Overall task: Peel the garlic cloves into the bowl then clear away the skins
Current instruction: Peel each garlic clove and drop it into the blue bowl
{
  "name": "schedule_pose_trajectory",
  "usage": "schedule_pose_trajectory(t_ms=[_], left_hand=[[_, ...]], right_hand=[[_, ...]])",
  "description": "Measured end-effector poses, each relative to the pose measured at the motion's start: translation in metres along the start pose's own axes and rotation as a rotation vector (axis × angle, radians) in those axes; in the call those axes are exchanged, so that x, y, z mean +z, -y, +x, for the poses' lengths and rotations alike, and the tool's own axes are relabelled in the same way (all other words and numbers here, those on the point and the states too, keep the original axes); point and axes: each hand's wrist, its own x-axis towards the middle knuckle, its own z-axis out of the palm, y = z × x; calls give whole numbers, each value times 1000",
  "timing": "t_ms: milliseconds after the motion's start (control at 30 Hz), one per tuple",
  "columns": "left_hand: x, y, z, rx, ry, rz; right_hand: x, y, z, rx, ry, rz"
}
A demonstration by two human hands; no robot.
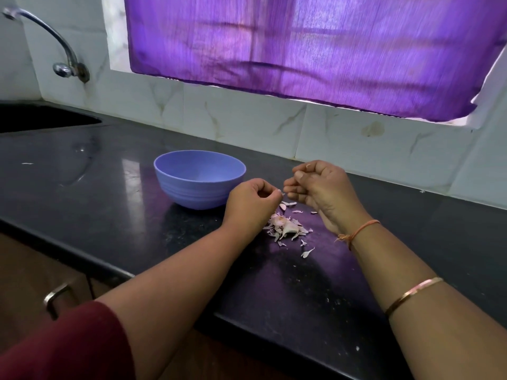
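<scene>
Left hand (252,200): fingers curled, thumb against forefinger; we cannot tell what it pinches.
Right hand (319,187): also curled, its tips near the left's; whatever it holds is hidden from us.
Garlic (285,229): a pale piece lies among loose skins (299,229) on the counter (109,187), just right of the bowl (189,194).
Handling: we judge the cloves small and firm, and the skins papery, light and easily scattered.
Hold: we would pinch a clove's tip.
</scene>
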Motion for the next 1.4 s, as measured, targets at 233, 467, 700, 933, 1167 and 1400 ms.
schedule_pose_trajectory(t_ms=[233,467,700,933,1167,1400], left_hand=[[-1,1,0,3,-6,25],[-2,0,-1,-4,-4,19],[-2,-3,-2,-19,0,20],[-2,-3,-2,-27,-4,16],[0,-1,2,-14,27,27],[-3,2,7,20,36,232]], right_hand=[[-4,-3,0,2,-59,-223],[-1,5,-4,128,-90,80],[-9,8,-5,182,34,227],[-2,8,0,37,13,210],[44,12,28,-200,29,-261],[74,15,36,-271,163,-583]])
